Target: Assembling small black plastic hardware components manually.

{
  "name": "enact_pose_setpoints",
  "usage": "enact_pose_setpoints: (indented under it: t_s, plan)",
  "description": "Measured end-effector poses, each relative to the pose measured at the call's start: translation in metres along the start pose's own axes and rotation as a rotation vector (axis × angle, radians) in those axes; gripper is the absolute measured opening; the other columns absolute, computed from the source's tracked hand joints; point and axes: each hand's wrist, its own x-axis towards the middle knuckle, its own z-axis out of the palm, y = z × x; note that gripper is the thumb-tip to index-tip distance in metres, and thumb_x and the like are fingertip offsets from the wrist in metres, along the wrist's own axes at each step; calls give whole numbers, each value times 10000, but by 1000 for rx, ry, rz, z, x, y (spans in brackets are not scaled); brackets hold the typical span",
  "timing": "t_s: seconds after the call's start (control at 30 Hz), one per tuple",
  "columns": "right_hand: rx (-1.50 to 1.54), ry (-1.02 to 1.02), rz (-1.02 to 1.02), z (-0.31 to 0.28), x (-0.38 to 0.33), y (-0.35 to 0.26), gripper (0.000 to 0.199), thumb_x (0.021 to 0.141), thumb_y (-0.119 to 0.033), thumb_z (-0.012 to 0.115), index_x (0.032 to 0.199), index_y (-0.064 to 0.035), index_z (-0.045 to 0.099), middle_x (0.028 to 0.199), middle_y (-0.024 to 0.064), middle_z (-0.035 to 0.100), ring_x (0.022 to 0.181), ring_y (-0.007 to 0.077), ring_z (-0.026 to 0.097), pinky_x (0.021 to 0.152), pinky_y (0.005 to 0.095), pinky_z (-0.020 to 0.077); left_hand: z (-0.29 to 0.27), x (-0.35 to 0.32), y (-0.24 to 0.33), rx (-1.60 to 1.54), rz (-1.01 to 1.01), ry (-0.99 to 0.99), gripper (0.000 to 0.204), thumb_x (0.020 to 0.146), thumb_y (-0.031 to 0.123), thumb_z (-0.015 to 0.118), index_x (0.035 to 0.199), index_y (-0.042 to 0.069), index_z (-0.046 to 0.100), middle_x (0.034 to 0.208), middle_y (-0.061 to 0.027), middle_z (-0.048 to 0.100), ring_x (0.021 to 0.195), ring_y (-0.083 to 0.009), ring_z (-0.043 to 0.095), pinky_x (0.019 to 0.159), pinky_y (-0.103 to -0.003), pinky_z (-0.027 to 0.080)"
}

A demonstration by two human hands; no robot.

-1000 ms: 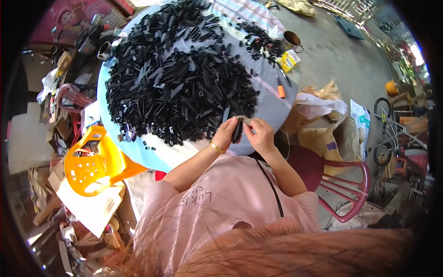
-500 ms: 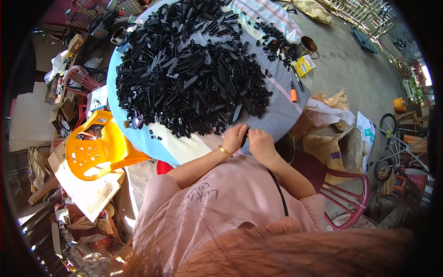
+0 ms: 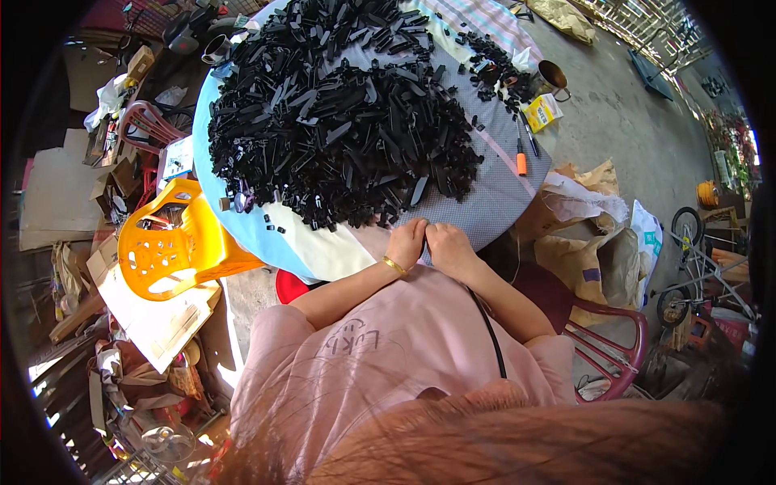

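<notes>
A big heap of black plastic pieces [image 3: 339, 121] covers most of a round table [image 3: 501, 194] with a grey and pale blue cloth. My left hand [image 3: 406, 241], with a gold bracelet [image 3: 394, 265] on its wrist, and my right hand [image 3: 449, 247] are pressed side by side at the table's near edge, just below the heap. The fingers of both hands are curled downward. Whatever is between them is hidden.
An orange plastic chair [image 3: 174, 246] stands left of the table, with cardboard and clutter beyond it. On the table's right side lie an orange marker [image 3: 521, 162], a yellow box [image 3: 543, 111] and a metal cup [image 3: 553, 77]. Sacks [image 3: 582, 234], a maroon chair [image 3: 606, 339] and a bicycle [image 3: 687, 267] are to the right.
A second ago my hands held a black piece up between them near the heap. They have since dropped together to the table's edge, and the piece no longer shows.
</notes>
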Motion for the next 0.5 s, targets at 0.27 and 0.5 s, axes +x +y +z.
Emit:
enact_pose_setpoints:
  t_s: [0.27,0.5]
  plan:
    - [0,53,87,0,-5,-5,100,719,-36,463,776,35,503,758,185,543,720,323,548,626,390,461,9,22,-23,-27,-4,-130,301,870,274,445,912,29,615,790,-196,607,735,-337,583,649,-379,454]
    - [5,7,192,4,8,12,186,722,-77,498,864,40,529,817,174,554,760,335,549,650,395,466,27,36,-45,-212,-87,-3,336,891,289,445,960,7,615,779,-59,632,685,-135,556,634,-269,444]
